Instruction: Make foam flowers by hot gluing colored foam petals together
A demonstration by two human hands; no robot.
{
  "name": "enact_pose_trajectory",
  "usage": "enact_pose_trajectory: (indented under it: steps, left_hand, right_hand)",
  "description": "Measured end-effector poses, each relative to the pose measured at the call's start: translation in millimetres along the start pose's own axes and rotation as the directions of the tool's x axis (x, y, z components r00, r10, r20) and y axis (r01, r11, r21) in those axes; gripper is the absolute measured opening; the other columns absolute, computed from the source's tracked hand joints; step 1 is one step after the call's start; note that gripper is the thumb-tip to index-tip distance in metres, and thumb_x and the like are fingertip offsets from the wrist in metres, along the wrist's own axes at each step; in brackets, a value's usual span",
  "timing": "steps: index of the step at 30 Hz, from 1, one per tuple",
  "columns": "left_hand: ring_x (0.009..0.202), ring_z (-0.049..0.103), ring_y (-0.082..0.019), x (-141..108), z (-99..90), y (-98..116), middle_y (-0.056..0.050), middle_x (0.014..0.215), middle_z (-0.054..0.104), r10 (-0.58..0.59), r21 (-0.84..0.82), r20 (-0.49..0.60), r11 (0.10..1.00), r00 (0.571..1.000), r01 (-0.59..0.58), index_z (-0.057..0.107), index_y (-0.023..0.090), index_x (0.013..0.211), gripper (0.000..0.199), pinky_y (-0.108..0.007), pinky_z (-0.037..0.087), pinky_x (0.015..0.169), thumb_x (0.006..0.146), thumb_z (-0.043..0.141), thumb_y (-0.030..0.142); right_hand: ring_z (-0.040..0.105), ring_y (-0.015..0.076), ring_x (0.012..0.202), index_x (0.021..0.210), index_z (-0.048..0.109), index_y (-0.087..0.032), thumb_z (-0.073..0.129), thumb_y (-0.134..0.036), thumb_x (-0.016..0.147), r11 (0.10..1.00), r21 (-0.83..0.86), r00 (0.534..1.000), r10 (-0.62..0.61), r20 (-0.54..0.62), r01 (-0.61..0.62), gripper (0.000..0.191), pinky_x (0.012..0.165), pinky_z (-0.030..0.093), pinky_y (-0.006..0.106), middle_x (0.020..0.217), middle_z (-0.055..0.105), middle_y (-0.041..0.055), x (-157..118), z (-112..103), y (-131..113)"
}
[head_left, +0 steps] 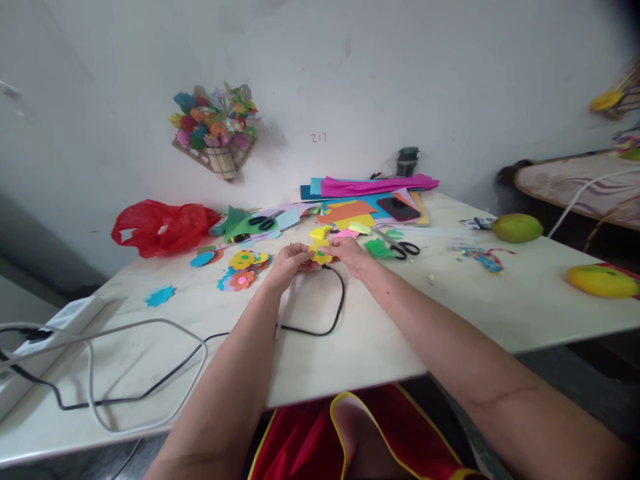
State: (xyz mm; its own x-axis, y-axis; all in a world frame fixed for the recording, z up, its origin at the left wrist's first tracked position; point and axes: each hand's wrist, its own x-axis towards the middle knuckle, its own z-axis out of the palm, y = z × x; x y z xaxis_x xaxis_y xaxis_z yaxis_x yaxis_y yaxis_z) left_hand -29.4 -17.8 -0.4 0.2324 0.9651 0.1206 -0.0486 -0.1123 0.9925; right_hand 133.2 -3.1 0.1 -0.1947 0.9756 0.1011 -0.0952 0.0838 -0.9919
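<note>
A yellow paper flower (321,253) with a small green centre is held between my two hands over the middle of the table. My left hand (293,262) pinches its left edge, and my right hand (347,253) has its fingers closed on the right edge. Just beyond lie yellow paper pieces (320,232) and a pink scrap (346,234). To the left rests a cluster of cut flowers, a yellow one (242,260) and an orange one (243,280) among them. A black cord (343,300) runs from under my hands; what it ends in is hidden.
Black-handled scissors (404,250) lie right of my hands, a second pair (265,220) farther back. Coloured sheets (350,213) with a phone (399,209) are stacked behind. A red plastic bag (165,230), a power strip (50,340), and mangoes (517,228) stand towards the sides.
</note>
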Motion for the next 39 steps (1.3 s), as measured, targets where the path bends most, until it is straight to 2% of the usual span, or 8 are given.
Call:
enact_pose_trajectory:
  steps: [6, 11, 18, 23, 29, 34, 39]
  left_hand:
    - [0.059, 0.062, -0.013, -1.5, 0.7, 0.2, -0.007, 0.067, 0.065, -0.023, 0.029, 0.059, 0.999, 0.998, 0.021, 0.055, 0.011, 0.073, 0.023, -0.028, 0.051, 0.064, 0.066, 0.065, 0.031]
    - [0.059, 0.062, -0.014, -2.7, 1.5, 1.1, -0.007, 0.068, 0.065, -0.025, 0.017, 0.057, 1.000, 0.998, 0.025, 0.055, 0.011, 0.073, 0.023, -0.028, 0.050, 0.065, 0.066, 0.066, 0.031]
    - [0.058, 0.062, -0.014, -2.5, 0.4, 1.9, -0.006, 0.066, 0.065, -0.025, -0.007, 0.062, 1.000, 0.998, 0.026, 0.055, 0.012, 0.072, 0.023, -0.028, 0.050, 0.064, 0.064, 0.066, 0.030]
    - [0.058, 0.062, -0.014, -2.3, 0.2, 2.1, -0.006, 0.064, 0.064, -0.017, -0.002, 0.058, 1.000, 0.998, 0.017, 0.054, 0.013, 0.071, 0.021, -0.029, 0.050, 0.063, 0.064, 0.065, 0.029]
    - [0.064, 0.063, -0.015, -3.7, 2.8, 3.8, -0.008, 0.075, 0.066, -0.032, 0.019, 0.069, 0.999, 0.997, 0.031, 0.058, 0.012, 0.075, 0.024, -0.030, 0.050, 0.066, 0.064, 0.066, 0.031]
    - [0.061, 0.062, -0.015, -1.4, 1.2, 2.3, -0.006, 0.067, 0.064, -0.003, 0.000, -0.023, 1.000, 1.000, 0.003, 0.057, 0.012, 0.070, 0.023, -0.029, 0.050, 0.062, 0.062, 0.066, 0.031]
    - [0.059, 0.062, -0.014, -0.9, 0.3, 0.9, -0.006, 0.066, 0.065, -0.019, -0.005, 0.020, 1.000, 1.000, 0.019, 0.056, 0.012, 0.071, 0.022, -0.027, 0.050, 0.061, 0.063, 0.066, 0.030]
  right_hand:
    - [0.048, 0.0082, 0.052, 0.054, 0.054, -0.016, 0.074, -0.036, 0.049, 0.999, 0.038, 0.999, -0.011, -0.033, 0.012, 0.029, 0.051, 0.036, 0.022, 0.053, 0.054, -0.0031, 1.9, 2.2, 2.6]
    - [0.048, 0.0079, 0.051, 0.053, 0.052, -0.016, 0.074, -0.038, 0.050, 0.999, 0.034, 0.999, -0.011, -0.045, 0.013, 0.031, 0.050, 0.036, 0.022, 0.053, 0.053, -0.0029, 2.2, 2.2, 3.1]
    - [0.051, 0.0104, 0.058, 0.067, 0.061, -0.016, 0.067, -0.048, 0.059, 0.996, 0.073, 0.998, 0.049, 0.049, -0.053, 0.034, 0.050, 0.039, 0.023, 0.066, 0.060, 0.0016, -1.5, -3.3, -1.8]
    - [0.051, 0.0096, 0.056, 0.060, 0.059, -0.015, 0.071, -0.040, 0.056, 0.998, 0.044, 0.999, 0.035, 0.007, -0.035, 0.028, 0.050, 0.038, 0.022, 0.060, 0.059, 0.0003, 0.6, -5.3, -0.1]
    - [0.051, 0.0083, 0.051, 0.063, 0.060, -0.016, 0.067, -0.032, 0.063, 0.994, 0.100, 0.997, 0.044, -0.071, -0.037, 0.017, 0.047, 0.037, 0.021, 0.061, 0.060, 0.0000, -0.7, -0.3, 0.1]
    - [0.054, 0.0098, 0.053, 0.064, 0.060, -0.015, 0.066, -0.028, 0.064, 0.988, 0.134, 0.996, 0.080, -0.035, -0.074, 0.014, 0.046, 0.038, 0.021, 0.059, 0.061, 0.0013, -2.0, 1.5, -1.4]
    - [0.054, 0.0096, 0.055, 0.067, 0.063, -0.015, 0.069, -0.032, 0.059, 0.994, 0.092, 0.998, 0.059, 0.014, -0.060, 0.020, 0.049, 0.038, 0.021, 0.063, 0.063, 0.0014, 0.5, 0.4, 2.2]
